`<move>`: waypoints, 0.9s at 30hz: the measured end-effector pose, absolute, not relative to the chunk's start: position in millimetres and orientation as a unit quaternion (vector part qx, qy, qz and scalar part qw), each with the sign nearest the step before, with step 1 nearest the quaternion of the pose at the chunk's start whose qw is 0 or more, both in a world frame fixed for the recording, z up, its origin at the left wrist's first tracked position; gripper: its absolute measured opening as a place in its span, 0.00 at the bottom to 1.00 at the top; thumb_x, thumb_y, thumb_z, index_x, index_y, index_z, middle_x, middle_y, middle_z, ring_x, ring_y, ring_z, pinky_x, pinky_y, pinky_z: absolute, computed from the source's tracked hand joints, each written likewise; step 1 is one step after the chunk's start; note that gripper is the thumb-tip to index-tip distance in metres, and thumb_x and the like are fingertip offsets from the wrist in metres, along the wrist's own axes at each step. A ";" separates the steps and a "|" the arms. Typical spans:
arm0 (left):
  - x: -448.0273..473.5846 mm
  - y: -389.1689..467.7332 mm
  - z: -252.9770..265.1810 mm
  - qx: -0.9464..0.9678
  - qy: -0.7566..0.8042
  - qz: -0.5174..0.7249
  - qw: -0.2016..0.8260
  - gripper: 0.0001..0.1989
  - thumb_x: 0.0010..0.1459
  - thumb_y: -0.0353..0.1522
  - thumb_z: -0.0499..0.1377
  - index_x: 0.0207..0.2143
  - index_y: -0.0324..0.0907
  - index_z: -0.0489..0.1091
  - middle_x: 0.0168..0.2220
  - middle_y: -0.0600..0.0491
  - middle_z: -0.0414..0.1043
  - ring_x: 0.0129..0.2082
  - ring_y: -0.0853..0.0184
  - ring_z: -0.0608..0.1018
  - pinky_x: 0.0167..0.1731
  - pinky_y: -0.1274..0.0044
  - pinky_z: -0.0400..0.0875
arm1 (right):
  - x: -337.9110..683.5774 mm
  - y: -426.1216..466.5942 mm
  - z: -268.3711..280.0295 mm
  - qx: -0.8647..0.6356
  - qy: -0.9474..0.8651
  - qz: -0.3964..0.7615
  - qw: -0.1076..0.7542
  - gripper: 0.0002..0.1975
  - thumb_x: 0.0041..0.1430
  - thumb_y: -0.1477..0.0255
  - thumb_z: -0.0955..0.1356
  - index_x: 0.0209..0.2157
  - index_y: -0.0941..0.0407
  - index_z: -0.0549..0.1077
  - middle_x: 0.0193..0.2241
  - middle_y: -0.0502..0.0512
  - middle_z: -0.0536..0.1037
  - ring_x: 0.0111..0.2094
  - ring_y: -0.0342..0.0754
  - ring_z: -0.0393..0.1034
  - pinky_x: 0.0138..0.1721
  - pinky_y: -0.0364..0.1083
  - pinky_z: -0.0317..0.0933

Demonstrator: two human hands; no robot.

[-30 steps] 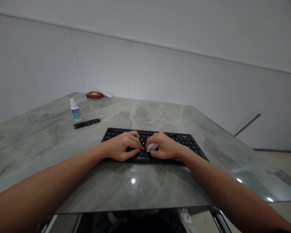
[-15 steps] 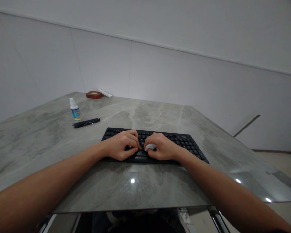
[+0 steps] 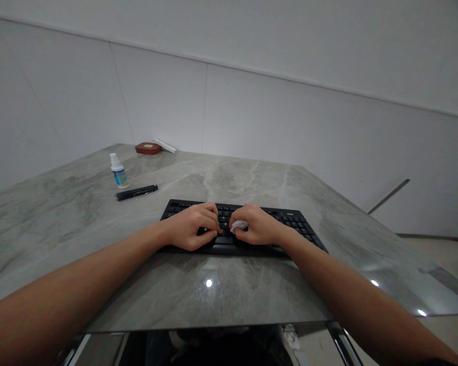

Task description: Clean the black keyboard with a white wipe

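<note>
A black keyboard (image 3: 225, 249) lies flat near the front of the table, partly covered by both hands. My left hand (image 3: 194, 226) rests on its left half, fingers curled down onto the keys and thumb bent in towards them. Over the middle keys, my right hand (image 3: 257, 224) is closed round a crumpled white tissue (image 3: 239, 225), which shows between thumb and fingers. Only a small gap separates the two hands. Keys under the palms are hidden.
On the grey marbled table (image 3: 209, 300), a white spray bottle (image 3: 118, 171) with a blue label stands left. A black pen-like object (image 3: 136, 192) lies before it. A reddish-brown case (image 3: 148, 148) and a white strip (image 3: 165, 146) lie at the back, near the white wall (image 3: 244, 112).
My right hand, with the tissue, has shifted slightly away from me and a little to the right over the keys. My left hand has stayed almost still.
</note>
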State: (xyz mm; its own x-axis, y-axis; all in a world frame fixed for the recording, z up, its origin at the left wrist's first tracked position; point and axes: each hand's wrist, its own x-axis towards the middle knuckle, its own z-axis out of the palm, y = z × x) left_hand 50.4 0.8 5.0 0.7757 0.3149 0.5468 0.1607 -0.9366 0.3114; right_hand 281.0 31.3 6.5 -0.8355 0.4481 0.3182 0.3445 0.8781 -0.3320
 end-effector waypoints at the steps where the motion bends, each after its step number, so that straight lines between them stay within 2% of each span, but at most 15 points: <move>1: 50.4 0.7 5.0 0.934 0.127 0.310 0.123 0.10 0.58 0.23 0.54 0.34 0.38 0.75 0.30 0.48 0.79 0.34 0.62 0.75 0.41 0.68 0.72 | 280.9 31.8 5.1 -0.215 -0.946 0.127 0.208 0.08 0.48 0.81 0.67 0.30 0.58 0.77 0.28 0.53 0.81 0.29 0.46 0.73 0.37 0.44 0.64; 6: 51.1 0.5 5.8 0.934 0.128 0.310 0.119 0.10 0.58 0.23 0.54 0.32 0.39 0.74 0.28 0.49 0.78 0.32 0.62 0.75 0.41 0.68 0.72 | 274.9 26.5 -1.1 -0.191 -0.944 0.119 0.242 0.09 0.48 0.81 0.66 0.30 0.57 0.77 0.29 0.53 0.81 0.32 0.48 0.75 0.42 0.46 0.64; 10: 51.7 0.4 7.3 0.934 0.122 0.314 0.116 0.10 0.59 0.24 0.53 0.31 0.39 0.74 0.27 0.48 0.78 0.32 0.62 0.75 0.41 0.69 0.73 | 275.3 25.7 0.7 -0.178 -0.950 0.130 0.219 0.09 0.46 0.81 0.66 0.29 0.57 0.76 0.28 0.52 0.81 0.30 0.47 0.74 0.39 0.45 0.64; 15: 51.7 0.4 7.9 0.936 0.128 0.307 0.115 0.10 0.59 0.24 0.53 0.31 0.39 0.74 0.27 0.48 0.78 0.32 0.62 0.75 0.40 0.69 0.72 | 274.1 26.8 0.9 -0.220 -0.940 0.106 0.237 0.08 0.50 0.80 0.66 0.32 0.58 0.76 0.30 0.54 0.80 0.32 0.48 0.74 0.39 0.46 0.64; 20: 51.4 0.0 8.1 0.935 0.131 0.308 0.116 0.10 0.59 0.24 0.53 0.31 0.39 0.74 0.27 0.49 0.78 0.32 0.63 0.75 0.39 0.70 0.72 | 272.9 25.9 1.6 -0.176 -0.949 0.142 0.220 0.08 0.49 0.81 0.67 0.31 0.57 0.76 0.29 0.52 0.81 0.32 0.47 0.74 0.41 0.45 0.64; 27: 51.6 -0.7 8.8 0.935 0.132 0.310 0.111 0.10 0.59 0.24 0.53 0.32 0.39 0.75 0.27 0.48 0.78 0.32 0.62 0.76 0.39 0.69 0.73 | 274.2 28.7 1.4 -0.238 -0.936 0.110 0.233 0.08 0.51 0.80 0.66 0.33 0.58 0.76 0.31 0.55 0.81 0.33 0.48 0.74 0.40 0.46 0.64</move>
State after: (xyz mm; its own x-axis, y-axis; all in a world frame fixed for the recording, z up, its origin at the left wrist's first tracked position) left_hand 51.6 -0.7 8.8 0.7726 0.3156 0.5509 0.1776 -0.9405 0.2897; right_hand 274.2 28.7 1.4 -0.7777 0.4974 0.3844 0.3952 0.8624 -0.3164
